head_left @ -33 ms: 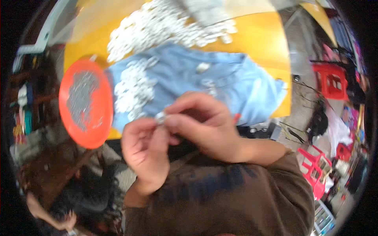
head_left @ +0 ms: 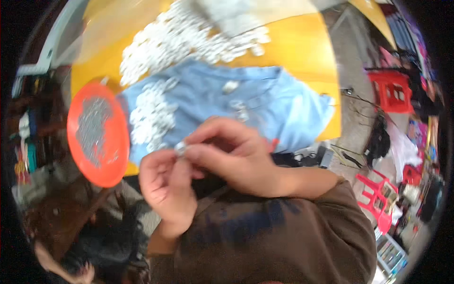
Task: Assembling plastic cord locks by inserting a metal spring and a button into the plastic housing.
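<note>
Nothing shifted since earlier frame. Left hand (head_left: 166, 189) and right hand (head_left: 231, 156) fingers pinch small metal piece (head_left: 180, 148); fitting step; next needs steady press.

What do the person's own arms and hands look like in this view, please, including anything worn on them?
Both hands are bare, with no gloves, rings or watch visible on the left hand or the right hand. The right forearm is bare up to a dark brown sleeve near the elbow. The brown top has a blurred dark bluish patch across it. The left wrist also shows bare.
</note>
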`<state>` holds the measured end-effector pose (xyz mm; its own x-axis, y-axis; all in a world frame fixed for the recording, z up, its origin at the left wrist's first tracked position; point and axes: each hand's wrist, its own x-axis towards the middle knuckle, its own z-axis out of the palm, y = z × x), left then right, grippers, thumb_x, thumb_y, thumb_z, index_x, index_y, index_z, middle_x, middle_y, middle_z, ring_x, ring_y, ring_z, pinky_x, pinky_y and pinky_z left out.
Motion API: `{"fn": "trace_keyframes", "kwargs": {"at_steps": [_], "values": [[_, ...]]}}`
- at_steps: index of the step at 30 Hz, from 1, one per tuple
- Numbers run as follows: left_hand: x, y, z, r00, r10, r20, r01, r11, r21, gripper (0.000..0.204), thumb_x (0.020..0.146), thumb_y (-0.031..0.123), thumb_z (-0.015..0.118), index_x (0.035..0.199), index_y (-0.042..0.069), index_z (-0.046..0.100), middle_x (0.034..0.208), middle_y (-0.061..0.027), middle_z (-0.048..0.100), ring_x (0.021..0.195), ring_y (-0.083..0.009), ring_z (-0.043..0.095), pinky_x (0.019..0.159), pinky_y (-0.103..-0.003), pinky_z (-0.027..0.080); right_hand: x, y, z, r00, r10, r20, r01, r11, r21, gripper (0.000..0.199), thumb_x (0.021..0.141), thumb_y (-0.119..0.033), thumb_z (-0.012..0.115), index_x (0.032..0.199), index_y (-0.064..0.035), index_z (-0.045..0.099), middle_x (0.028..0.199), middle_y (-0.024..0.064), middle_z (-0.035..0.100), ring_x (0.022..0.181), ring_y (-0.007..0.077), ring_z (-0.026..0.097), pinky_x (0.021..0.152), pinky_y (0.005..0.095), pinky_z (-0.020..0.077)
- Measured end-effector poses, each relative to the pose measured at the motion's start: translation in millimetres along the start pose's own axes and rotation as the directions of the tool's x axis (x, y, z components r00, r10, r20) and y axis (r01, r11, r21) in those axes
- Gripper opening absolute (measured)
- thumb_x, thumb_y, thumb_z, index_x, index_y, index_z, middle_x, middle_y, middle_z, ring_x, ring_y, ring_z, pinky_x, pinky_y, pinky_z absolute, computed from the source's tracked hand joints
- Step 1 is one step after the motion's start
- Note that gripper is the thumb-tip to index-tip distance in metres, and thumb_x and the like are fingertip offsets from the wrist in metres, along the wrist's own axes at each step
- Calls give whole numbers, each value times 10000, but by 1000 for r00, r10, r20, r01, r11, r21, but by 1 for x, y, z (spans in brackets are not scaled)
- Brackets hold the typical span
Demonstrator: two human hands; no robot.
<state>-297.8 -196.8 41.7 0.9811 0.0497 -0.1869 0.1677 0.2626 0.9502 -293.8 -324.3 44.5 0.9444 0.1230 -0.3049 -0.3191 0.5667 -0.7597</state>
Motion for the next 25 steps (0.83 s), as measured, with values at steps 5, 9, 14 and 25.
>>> {"fn": "trace_keyframes", "kwargs": {"at_steps": [5,9,14,25], "values": [[-1,-5,-2,998,-5,69,7,1000,-25,274,858,-35,498,1131,-37,476,796,-48,547,611,-83,480,564,-193,411,-1,9,-3,981,-193,24,194,976,-101,81,850,-57,593,899,6,578,793,19,552,653,42,545,545,178,430],[-5,0,8,997,-50,65,46,997,61,328,860,-27,501,1186,-46,468,849,-49,552,659,-81,497,592,-194,423,-7,2,-11,962,-270,23,271,950,-153,94,843,-87,607,890,-9,586,795,27,558,632,51,552,529,176,417],[-9,-4,19,994,-37,101,28,996,83,326,871,-14,496,1193,-54,459,922,-87,578,719,-94,528,643,-211,438,-16,1,-26,896,-445,6,430,862,-269,101,819,-112,619,861,-24,593,787,45,564,672,104,550,590,235,432],[-25,7,65,897,-97,431,18,983,184,436,878,114,536,1250,-36,364,1112,-182,520,995,-230,543,879,-355,455,-51,-18,-70,666,-743,71,736,637,-229,125,853,-165,535,900,-49,537,841,105,523,815,253,513,723,348,395]]}}
